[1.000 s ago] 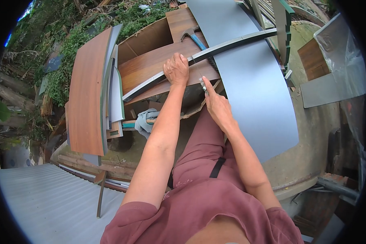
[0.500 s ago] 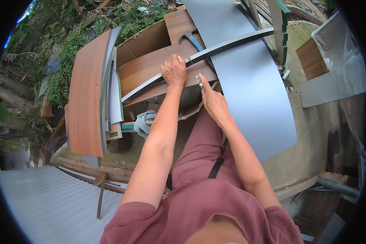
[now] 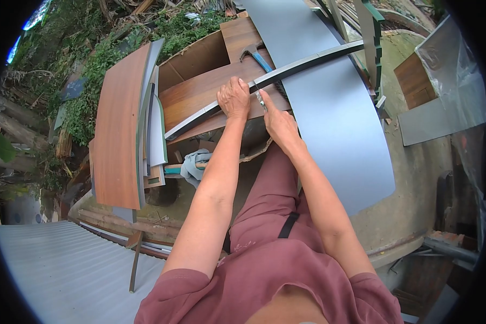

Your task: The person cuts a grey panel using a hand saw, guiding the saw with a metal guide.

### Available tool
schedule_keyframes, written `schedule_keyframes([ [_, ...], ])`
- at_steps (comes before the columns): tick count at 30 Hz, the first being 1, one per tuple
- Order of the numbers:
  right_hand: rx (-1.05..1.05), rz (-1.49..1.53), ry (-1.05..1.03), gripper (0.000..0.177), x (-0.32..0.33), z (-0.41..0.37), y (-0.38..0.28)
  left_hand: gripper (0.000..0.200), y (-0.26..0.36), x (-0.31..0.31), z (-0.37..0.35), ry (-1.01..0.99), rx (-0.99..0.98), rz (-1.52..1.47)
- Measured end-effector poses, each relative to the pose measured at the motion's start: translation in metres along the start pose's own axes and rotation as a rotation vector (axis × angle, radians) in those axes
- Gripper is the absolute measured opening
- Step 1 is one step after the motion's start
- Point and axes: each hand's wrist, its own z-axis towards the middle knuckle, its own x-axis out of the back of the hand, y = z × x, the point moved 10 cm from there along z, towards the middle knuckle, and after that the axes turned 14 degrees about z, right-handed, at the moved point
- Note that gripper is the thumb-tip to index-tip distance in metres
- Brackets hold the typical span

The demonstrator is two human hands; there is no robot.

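Note:
A long narrow metal-faced strip (image 3: 313, 58) lies across the brown wood panel and the grey-blue panel (image 3: 335, 124). My left hand (image 3: 234, 99) is closed over the strip, pressing it near its middle. Just right of it, my right hand (image 3: 279, 123) is wrapped round a small silvery tool (image 3: 262, 100), whose thin dark blade touches the strip's near edge; most of the tool is hidden in the fingers. Behind the strip, a hammer (image 3: 262, 59) with a blue handle rests on the brown wood panel (image 3: 191, 97).
Brown and white boards (image 3: 121, 129) lean upright at the left. Beneath the work surface is a grey-blue cloth (image 3: 193, 166) around a teal-handled tool. Green-edged boards (image 3: 370, 46) stand at the right, with plastic sheeting (image 3: 459, 70) farther out. Corrugated sheet (image 3: 54, 264) lies lower left.
My right hand has moved up and slightly left, bringing the small tool to the strip. My left hand stays closed on the strip. The view has shifted slightly.

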Motion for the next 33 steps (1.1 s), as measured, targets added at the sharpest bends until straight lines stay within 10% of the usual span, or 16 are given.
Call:
schedule_keyframes([
  [33,-0.107,0.004,-0.070,0.059,0.009,-0.063,0.011,0.020,0.000,-0.003,-0.001,-0.026,-0.009,-0.028],
])
